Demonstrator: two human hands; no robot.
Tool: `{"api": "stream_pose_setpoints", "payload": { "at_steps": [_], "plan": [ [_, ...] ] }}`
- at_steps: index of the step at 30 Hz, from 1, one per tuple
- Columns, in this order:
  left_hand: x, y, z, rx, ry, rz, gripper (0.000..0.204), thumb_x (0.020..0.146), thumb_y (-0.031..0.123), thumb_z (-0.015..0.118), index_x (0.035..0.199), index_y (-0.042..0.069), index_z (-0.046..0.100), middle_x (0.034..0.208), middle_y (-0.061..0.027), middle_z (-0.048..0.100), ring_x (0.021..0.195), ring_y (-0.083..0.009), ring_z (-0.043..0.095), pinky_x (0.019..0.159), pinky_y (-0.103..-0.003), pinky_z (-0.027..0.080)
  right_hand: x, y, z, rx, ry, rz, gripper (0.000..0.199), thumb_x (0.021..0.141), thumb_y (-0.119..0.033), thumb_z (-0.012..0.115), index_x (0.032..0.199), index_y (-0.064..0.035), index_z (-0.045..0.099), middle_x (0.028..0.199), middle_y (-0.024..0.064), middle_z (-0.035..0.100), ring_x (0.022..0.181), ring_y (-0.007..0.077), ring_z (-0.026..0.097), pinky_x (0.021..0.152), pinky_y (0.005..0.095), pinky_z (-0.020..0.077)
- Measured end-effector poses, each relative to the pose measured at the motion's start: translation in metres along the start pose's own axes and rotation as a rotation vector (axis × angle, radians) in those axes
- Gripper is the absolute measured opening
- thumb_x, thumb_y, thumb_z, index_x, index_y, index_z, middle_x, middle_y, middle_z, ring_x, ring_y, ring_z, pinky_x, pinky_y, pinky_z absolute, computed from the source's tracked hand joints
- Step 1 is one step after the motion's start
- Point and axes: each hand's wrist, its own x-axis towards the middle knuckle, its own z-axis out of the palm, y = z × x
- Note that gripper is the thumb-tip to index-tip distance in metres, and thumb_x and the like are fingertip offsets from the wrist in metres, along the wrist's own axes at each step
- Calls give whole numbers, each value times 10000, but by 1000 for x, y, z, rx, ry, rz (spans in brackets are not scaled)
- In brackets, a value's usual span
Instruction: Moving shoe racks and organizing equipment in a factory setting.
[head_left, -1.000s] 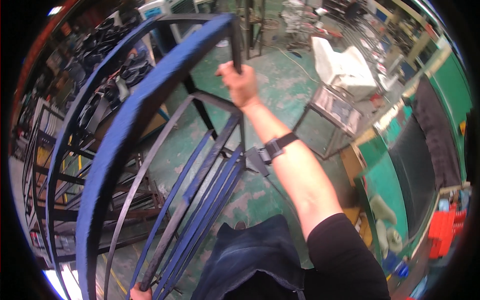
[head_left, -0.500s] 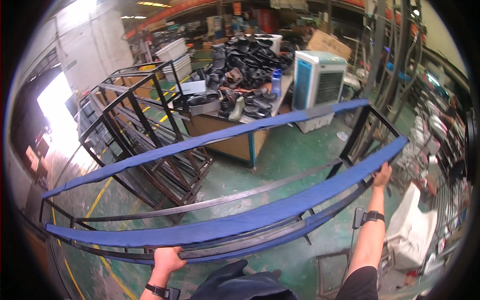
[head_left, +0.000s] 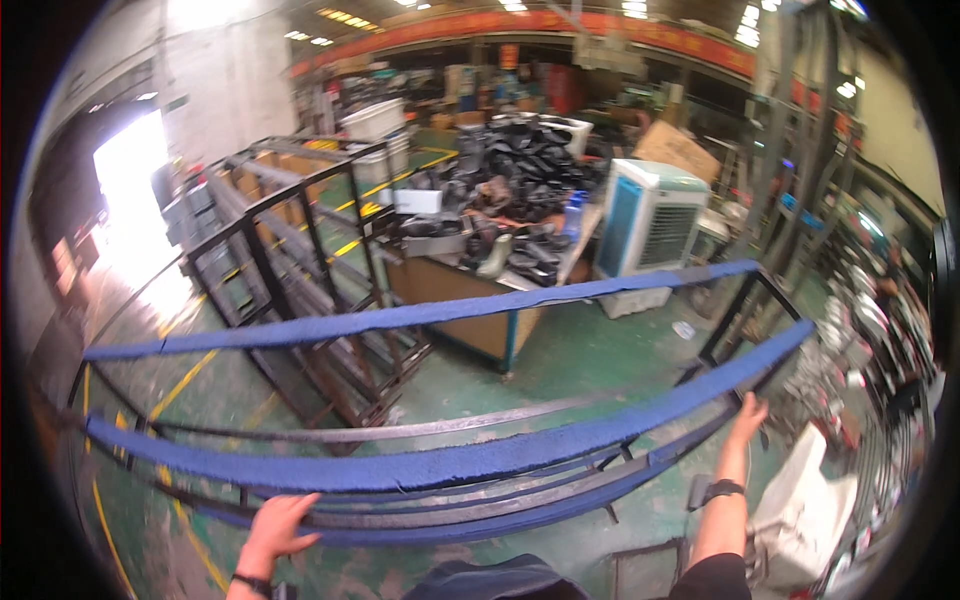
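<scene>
A long metal rack frame (head_left: 470,465) with blue padded rails lies across in front of me, its far rail (head_left: 420,315) running from left to upper right. My left hand (head_left: 275,527) rests with fingers spread on the lower bars near the frame's left end. Near the right end, my right hand (head_left: 748,415) touches the frame just under the near blue rail, fingers loosely extended. A dark watch strap (head_left: 722,490) sits on my right wrist.
Black metal racks (head_left: 300,290) stand behind the frame at left. A workbench (head_left: 490,300) piled with dark parts and a white-and-blue air cooler (head_left: 650,225) stand in the middle. A white plastic chair (head_left: 805,500) is at lower right. The floor is green with yellow lines.
The frame went from upright and gripped at its top bar by my right hand to lying level across me. Now both hands have loosened on it.
</scene>
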Motion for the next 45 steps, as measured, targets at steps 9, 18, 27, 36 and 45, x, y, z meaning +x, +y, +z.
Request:
{"api": "stream_pose_setpoints", "payload": {
  "at_steps": [9,18,27,36,45],
  "plan": [
    [-112,-215,-17,261,-39,-209,400,733,305,663,1089,123,661,841,-181,676,813,-398,642,724,-469,516,-317,-84,-3,653,-606,1004,896,816,-716,515,1413,-86,292,1211,185,531,1129,361,530,979,546,397],
    [-111,-232,-16,430,-325,-465,251,786,339,597,813,109,693,751,-192,662,745,-395,642,663,-486,512,-418,-172,44,1004,-478,1423,422,856,-428,573,936,-14,588,827,160,612,803,331,607,869,535,453],
    [-95,-142,-2,403,-468,-644,406,774,407,617,900,32,711,884,-226,675,868,-398,653,777,-466,515,-339,-140,22,1069,-399,1528,292,810,-317,586,884,-47,499,568,5,401,488,172,410,681,435,436],
    [-23,-34,36,515,-462,-533,353,750,379,631,914,82,727,859,-219,675,872,-383,661,783,-456,516,-193,-82,-24,1227,-253,1288,247,817,-292,563,903,-62,528,562,-36,390,469,121,388,606,358,418],
    [133,147,68,330,-436,-330,317,755,353,635,922,100,730,861,-205,680,868,-378,662,775,-450,515,-41,-10,-80,1332,-118,1125,302,841,-305,529,976,-34,540,586,-32,418,496,119,408,645,360,433]
  ]
}}
